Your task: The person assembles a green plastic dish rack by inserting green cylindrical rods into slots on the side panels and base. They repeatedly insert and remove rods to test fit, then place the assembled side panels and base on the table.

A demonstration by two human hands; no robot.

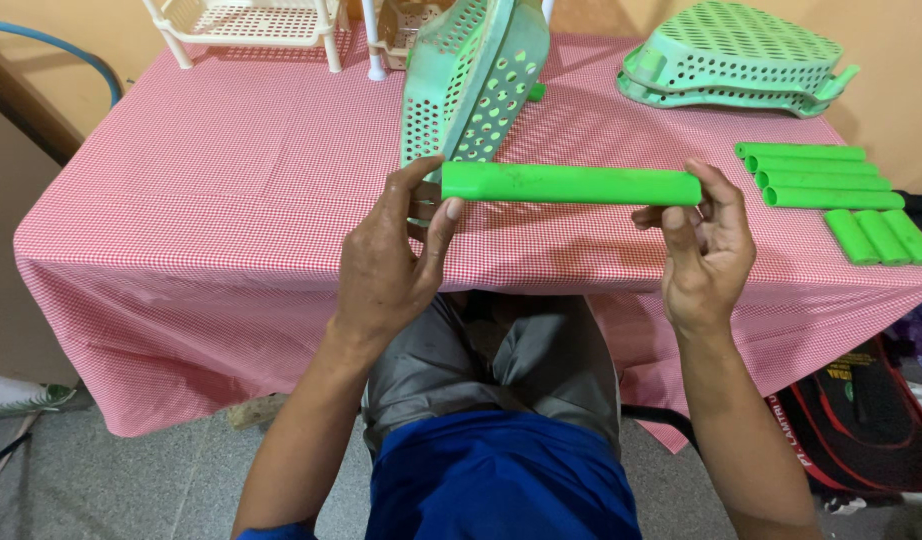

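I have the green tube (571,185) pinched at both ends, level, in the middle of the frame above the table's near edge. My left hand (386,265) grips its left end between thumb and fingers; my right hand (706,250) holds the right end only with fingertips, palm open beneath. That lighter right-hand hold is my worry: I judge the smooth plastic could slip or roll there and drop onto the checked tablecloth (231,200) or past it to the floor. Just behind the tube's left end stand tilted green perforated trays (476,80); a swing forward could tip them. More tubes (821,175) lie at right, well apart.
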